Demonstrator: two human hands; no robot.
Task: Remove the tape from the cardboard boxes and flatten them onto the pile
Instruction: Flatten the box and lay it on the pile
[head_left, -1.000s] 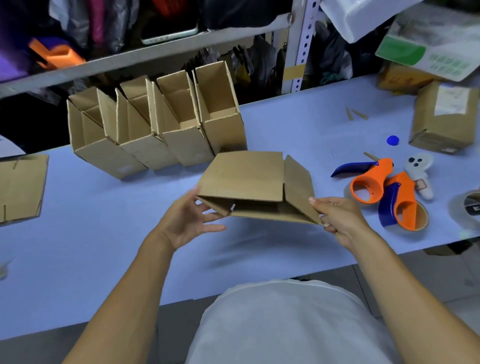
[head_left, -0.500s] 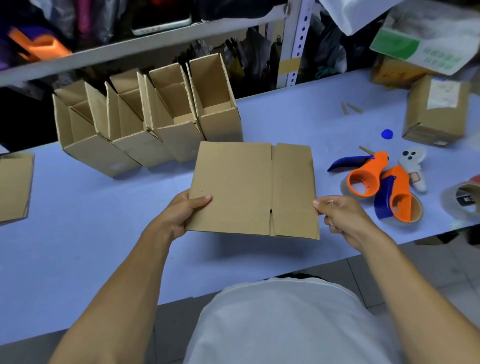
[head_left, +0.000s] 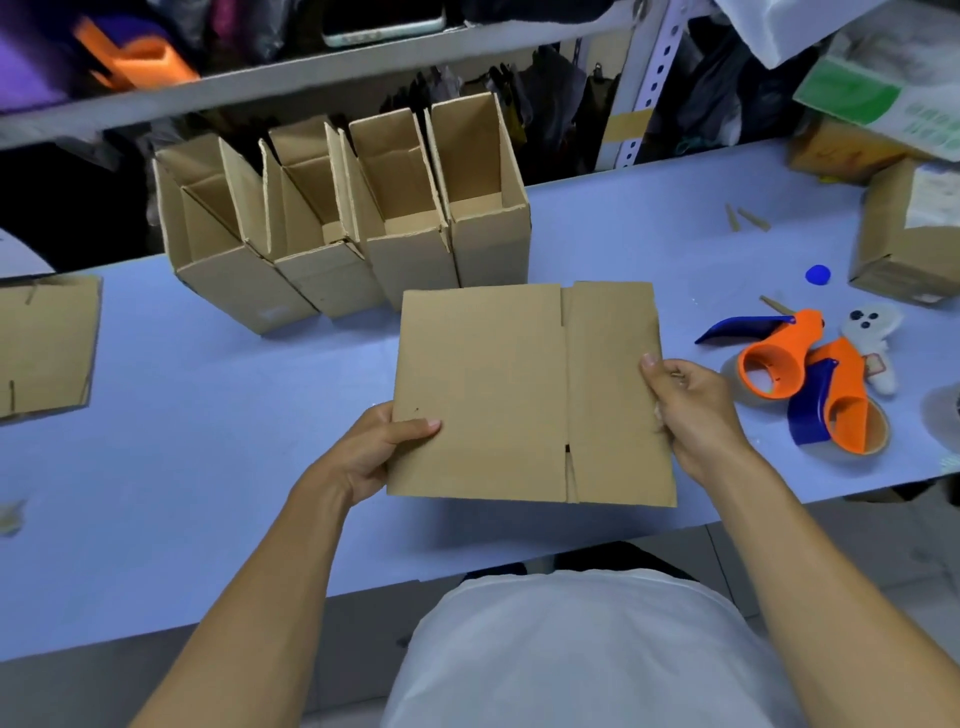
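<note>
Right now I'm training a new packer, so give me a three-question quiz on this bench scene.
1. True or false: the flattened box lies flat on the table.
2. How many open boxes stand in the row behind it?
3. Which is right of the right hand? A) tape dispensers B) flat cardboard pile C) the open boxes

Key
1. False: the left hand and right hand hold it by its side edges, tilted above the table.
2. Four.
3. A. The pile lies at the table's far left.
</note>
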